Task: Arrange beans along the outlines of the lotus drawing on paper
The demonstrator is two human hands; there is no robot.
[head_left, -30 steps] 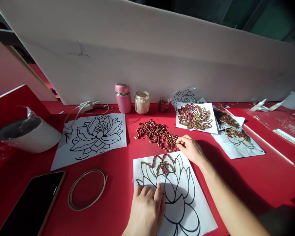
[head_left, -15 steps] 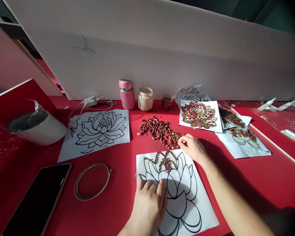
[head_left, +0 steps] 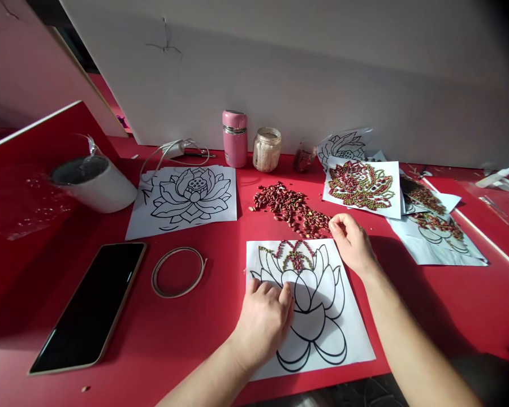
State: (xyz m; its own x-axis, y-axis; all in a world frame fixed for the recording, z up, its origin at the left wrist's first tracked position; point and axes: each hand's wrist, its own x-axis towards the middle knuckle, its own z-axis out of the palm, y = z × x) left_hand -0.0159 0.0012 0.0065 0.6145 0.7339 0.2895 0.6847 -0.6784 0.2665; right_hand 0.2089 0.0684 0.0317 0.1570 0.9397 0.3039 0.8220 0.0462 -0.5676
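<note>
Red beans lie handily on the far side of paper my left hand seemingly steadies, fingers curled, my right hand pinched, either grasp unclear to me.

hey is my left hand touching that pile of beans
Apart: the head view shows the upper part of the lotus sheet between your left hand and the pile of beans.

Under my left hand: a white sheet bearing a black lotus outline, its topmost lines in dark red and olive green. Left of my right hand: reddish-brown beans. Left of my left hand: beige tape ring, black-faced phone. Around both: red tabletop.
</note>
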